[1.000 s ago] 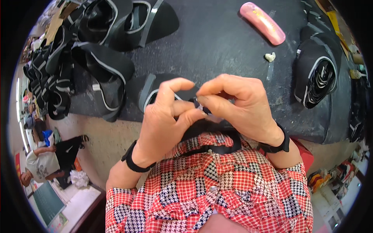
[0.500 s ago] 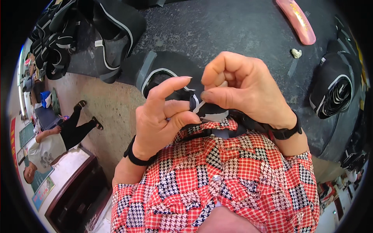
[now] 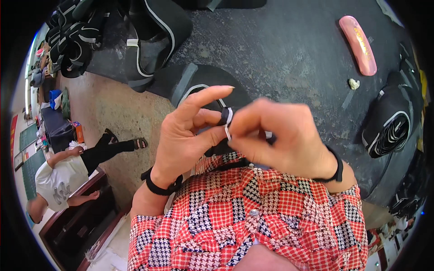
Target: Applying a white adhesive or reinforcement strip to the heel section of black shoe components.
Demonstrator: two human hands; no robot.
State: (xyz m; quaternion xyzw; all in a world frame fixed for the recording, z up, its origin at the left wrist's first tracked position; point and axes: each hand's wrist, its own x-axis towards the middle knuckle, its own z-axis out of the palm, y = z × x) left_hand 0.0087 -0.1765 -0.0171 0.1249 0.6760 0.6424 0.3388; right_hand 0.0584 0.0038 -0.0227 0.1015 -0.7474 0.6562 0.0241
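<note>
In front of my chest, my left hand [image 3: 187, 131] pinches a small black fabric piece [image 3: 224, 117] between thumb and middle finger, its index finger stretched out above. Along that piece's edge runs a narrow white strip [image 3: 230, 116]. My right hand [image 3: 282, 137], slightly smeared by motion, closes thumb and fingers on the strip right beside the left fingertips. Behind both hands lies a black curved fabric piece [image 3: 212, 77] with pale edging and a grey tape strip [image 3: 184, 83]; my hands hide part of it.
A dark worktable [image 3: 275, 49] spreads ahead. On it are a pink case [image 3: 358, 45], a crumpled white scrap [image 3: 354, 84] and, at right, a black stack with pale edging [image 3: 389, 122]. More black pieces [image 3: 156, 40] lie at left. A person [image 3: 61, 176] stands beyond the aisle.
My right hand has lowered slightly and its fingers have closed more around the white strip. The view has shifted, so the table things sit lower and further right. The other person has changed posture.
</note>
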